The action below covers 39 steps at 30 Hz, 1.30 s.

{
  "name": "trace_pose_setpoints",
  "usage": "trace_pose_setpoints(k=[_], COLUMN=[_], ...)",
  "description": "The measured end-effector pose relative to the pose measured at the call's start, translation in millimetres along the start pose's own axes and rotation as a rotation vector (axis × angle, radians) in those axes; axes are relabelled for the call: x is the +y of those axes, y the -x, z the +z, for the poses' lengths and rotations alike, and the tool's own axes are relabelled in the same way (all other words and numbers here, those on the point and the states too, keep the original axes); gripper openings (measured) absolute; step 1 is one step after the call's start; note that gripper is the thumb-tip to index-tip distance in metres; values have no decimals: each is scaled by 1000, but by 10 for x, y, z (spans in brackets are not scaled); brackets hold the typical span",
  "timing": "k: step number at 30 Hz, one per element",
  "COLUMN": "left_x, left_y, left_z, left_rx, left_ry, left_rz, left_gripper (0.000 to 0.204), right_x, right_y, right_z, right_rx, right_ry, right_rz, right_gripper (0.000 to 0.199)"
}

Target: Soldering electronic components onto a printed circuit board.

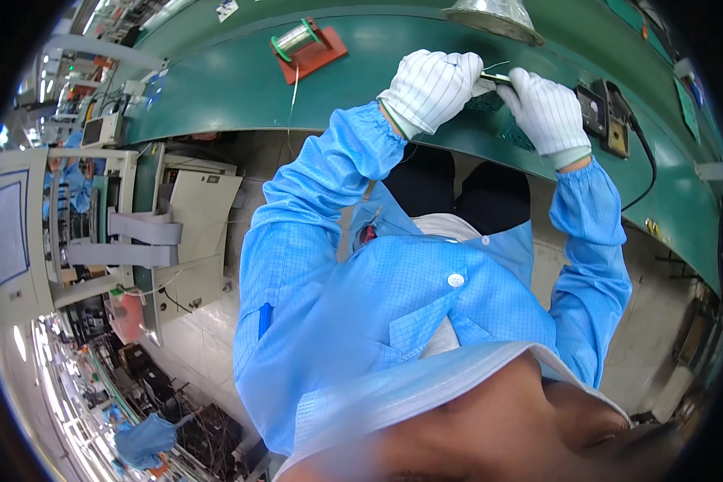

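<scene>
Both my hands wear white striped gloves and meet over the green table (201,92). Between them is a thin, dark board with a pale green edge (498,79), seen nearly edge-on. My left hand (434,90) is closed on its left end, fingers curled. My right hand (548,112) pinches its right end between thumb and fingers. A fine wire (496,64) sticks out above the board by the left fingertips; what it joins is hidden. Beneath the hands lie dark green pieces (516,136), partly covered and too small to make out.
At the left, a spool of silvery wire (296,38) sits on a red stand (323,58), its strand hanging over the table edge. A metal hood (498,18) hangs beyond my hands. To the right are a dark holder (616,132) and a black cable (651,161).
</scene>
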State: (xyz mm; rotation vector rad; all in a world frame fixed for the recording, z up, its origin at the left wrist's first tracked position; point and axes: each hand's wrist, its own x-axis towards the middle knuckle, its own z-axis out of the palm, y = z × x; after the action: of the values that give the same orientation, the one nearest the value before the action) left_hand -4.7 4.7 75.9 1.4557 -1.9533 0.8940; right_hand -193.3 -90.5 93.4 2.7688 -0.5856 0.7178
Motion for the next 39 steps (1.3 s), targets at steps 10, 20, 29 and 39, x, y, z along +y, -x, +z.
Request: trace_pose_setpoints(k=[10,20,29,39], left_x=[66,-920,-2410,-2985], left_y=[-58,-520,-1059,-947], left_z=[37,-124,1037,2298], left_rx=[-61,-457,-248,-256], left_ry=[-281,-44,-157,-403], left_rz=[-146,-588,-507,-146], left_gripper=[22,23,22,13], right_x=[-140,806,2219,2691], right_y=[-124,-125,-899,-2180], right_z=[192,-473,-138,2014], right_rx=[-18,-259,199,-179], right_ry=[41,46,-566,237], right_rz=[151,358,-29,388], right_gripper=[31,37,31,24])
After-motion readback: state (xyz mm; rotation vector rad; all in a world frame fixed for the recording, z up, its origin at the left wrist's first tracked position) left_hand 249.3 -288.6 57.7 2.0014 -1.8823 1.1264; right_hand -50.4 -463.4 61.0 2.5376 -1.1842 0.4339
